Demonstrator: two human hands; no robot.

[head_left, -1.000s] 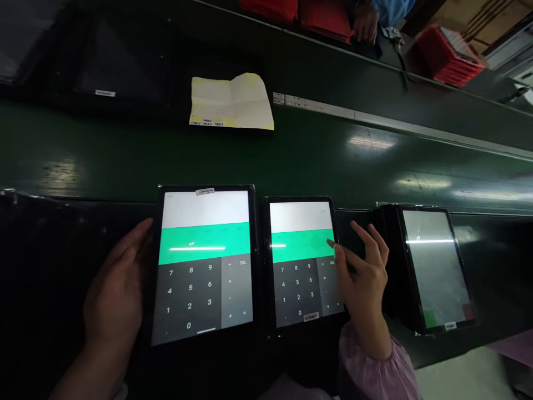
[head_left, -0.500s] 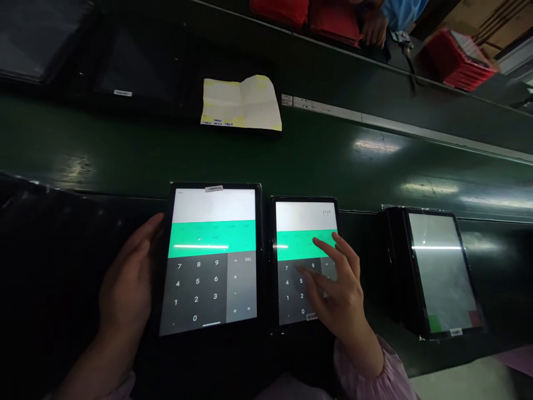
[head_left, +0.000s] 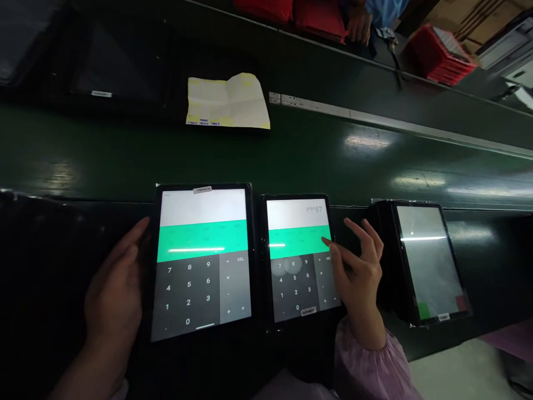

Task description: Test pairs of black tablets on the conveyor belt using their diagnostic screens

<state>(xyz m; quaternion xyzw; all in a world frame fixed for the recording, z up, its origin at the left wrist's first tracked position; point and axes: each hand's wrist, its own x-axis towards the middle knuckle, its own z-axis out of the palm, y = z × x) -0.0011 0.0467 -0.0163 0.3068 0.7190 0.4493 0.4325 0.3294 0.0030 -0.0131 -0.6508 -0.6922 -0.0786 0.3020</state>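
Three tablets lie side by side before me. The large left tablet (head_left: 201, 261) and the smaller middle tablet (head_left: 298, 256) both show a calculator with a green band and a number pad. My left hand (head_left: 113, 289) rests flat against the left edge of the large tablet, fingers stretched out. My right hand (head_left: 358, 273) hovers at the right edge of the middle tablet, fingers spread, the forefinger tip over the green band near the DEL key. The middle screen reads digits ending in 87. Neither hand holds anything.
A third tablet (head_left: 428, 261) at the right shows a pale grey screen. Beyond the tablets runs a dark green conveyor belt (head_left: 333, 161) carrying a folded yellow-white paper (head_left: 227, 101). Red trays (head_left: 437, 53) and another person's hand (head_left: 358, 25) are at the far side.
My right hand was over the middle tablet's number pad half a second ago and has drawn back to its right edge. Digits 87 have appeared on that screen. My left hand stays put.
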